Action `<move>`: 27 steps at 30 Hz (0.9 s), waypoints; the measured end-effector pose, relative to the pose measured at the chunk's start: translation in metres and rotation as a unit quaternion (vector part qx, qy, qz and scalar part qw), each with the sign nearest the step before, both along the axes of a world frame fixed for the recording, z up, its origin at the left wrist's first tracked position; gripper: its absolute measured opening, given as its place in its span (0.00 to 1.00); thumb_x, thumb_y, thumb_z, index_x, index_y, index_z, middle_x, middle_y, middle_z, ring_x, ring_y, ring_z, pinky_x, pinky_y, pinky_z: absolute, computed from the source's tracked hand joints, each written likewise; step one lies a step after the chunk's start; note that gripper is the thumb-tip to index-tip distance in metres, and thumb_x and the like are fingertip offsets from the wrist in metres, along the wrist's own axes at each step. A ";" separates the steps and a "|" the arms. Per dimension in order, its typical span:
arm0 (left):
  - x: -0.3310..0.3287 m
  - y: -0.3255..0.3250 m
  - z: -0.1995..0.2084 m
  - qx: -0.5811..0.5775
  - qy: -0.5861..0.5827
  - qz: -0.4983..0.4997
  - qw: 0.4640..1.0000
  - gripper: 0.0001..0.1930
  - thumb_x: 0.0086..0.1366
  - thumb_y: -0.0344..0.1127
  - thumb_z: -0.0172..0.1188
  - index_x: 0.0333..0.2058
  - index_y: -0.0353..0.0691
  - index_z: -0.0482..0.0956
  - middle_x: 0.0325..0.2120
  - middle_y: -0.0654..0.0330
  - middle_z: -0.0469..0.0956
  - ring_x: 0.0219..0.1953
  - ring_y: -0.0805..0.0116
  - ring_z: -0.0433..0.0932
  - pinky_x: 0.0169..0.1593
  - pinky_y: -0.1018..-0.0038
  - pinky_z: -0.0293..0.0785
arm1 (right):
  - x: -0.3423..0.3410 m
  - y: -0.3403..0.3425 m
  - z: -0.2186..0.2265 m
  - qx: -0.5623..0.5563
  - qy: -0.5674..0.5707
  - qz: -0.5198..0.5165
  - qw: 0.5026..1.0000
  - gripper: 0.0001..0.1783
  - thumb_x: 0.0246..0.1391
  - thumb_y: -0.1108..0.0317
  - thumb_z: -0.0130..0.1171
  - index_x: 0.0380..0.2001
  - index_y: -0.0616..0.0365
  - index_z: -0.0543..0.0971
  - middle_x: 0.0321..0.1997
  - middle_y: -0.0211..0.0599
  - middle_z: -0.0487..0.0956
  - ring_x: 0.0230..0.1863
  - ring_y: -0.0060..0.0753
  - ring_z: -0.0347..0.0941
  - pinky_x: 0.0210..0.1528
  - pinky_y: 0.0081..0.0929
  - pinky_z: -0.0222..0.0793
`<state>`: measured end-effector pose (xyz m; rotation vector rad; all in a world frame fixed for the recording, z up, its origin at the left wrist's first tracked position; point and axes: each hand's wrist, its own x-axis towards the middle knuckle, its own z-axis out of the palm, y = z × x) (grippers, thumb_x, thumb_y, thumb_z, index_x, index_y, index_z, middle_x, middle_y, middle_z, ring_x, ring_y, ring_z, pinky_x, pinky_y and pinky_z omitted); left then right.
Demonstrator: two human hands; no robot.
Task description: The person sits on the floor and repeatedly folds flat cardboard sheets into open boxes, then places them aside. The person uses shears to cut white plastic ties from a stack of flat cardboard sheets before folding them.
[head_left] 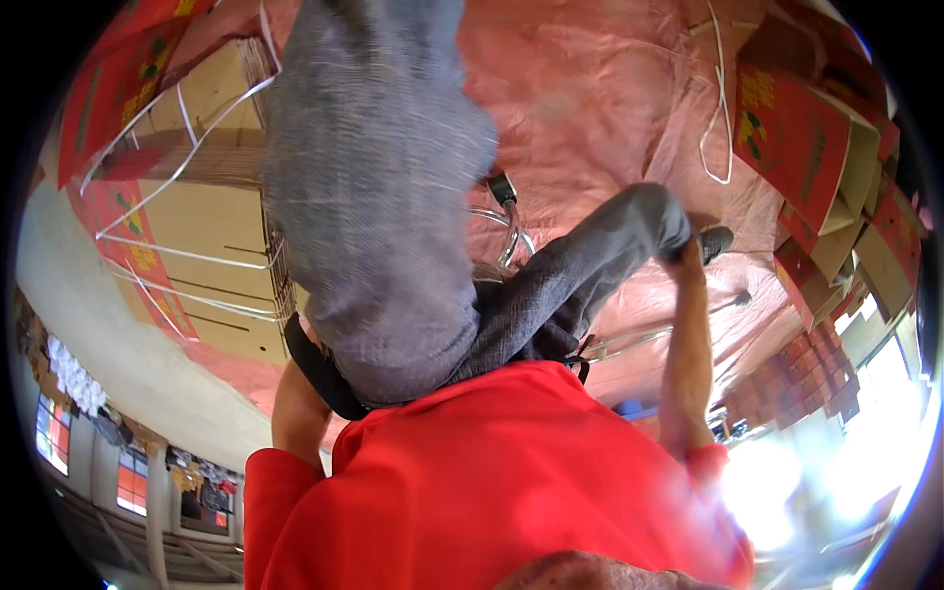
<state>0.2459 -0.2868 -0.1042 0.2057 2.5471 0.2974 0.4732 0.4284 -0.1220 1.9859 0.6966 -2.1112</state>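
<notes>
At right knee (pixel 651 211), right hand (pixel 687 258) against faded, creased grey trousers (pixel 379 226); cannot tell grip; left hand hidden

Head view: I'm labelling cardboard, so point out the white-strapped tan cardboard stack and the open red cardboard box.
White-strapped tan cardboard stack (pixel 211 211): head view, tan face.
Open red cardboard box (pixel 795 143): head view, red side panel.

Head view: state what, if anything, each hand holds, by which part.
The right hand is at the bent knee of the grey denim trousers; whether it holds anything cannot be told. The left hand is hidden, so likewise.
</notes>
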 end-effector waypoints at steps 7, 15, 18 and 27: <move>0.050 0.037 -0.004 -0.036 0.117 0.020 0.992 0.32 0.71 0.30 0.57 0.72 0.36 0.64 0.68 0.47 0.69 0.62 0.49 0.75 0.60 0.53 0.75 | -0.022 0.001 0.022 -0.110 -0.113 0.027 0.987 0.35 0.73 0.37 0.52 0.68 0.51 0.76 0.69 0.39 0.79 0.69 0.48 0.76 0.68 0.60 0.77; 0.075 0.024 -0.031 -0.082 -0.077 0.071 0.991 0.45 0.67 0.23 0.52 0.81 0.44 0.48 0.83 0.54 0.41 0.80 0.47 0.54 0.79 0.51 0.57 | -0.066 -0.024 0.018 -0.163 -0.090 0.106 0.977 0.29 0.67 0.51 0.66 0.64 0.55 0.78 0.65 0.39 0.81 0.63 0.46 0.77 0.67 0.53 0.74; 0.081 0.029 -0.033 -0.074 -0.059 0.077 0.993 0.45 0.67 0.22 0.52 0.81 0.45 0.48 0.83 0.56 0.40 0.81 0.49 0.52 0.81 0.53 0.52 | -0.083 -0.024 0.013 -0.158 -0.091 0.160 0.970 0.28 0.66 0.53 0.66 0.63 0.55 0.78 0.65 0.39 0.81 0.62 0.46 0.77 0.66 0.53 0.74; 0.081 0.019 -0.053 -0.077 -0.036 0.075 0.994 0.40 0.73 0.29 0.48 0.82 0.51 0.48 0.84 0.62 0.42 0.83 0.56 0.46 0.84 0.55 0.42 | -0.078 -0.036 0.035 -0.056 -0.067 0.333 0.939 0.27 0.65 0.57 0.68 0.63 0.55 0.78 0.63 0.38 0.82 0.61 0.44 0.77 0.65 0.51 0.75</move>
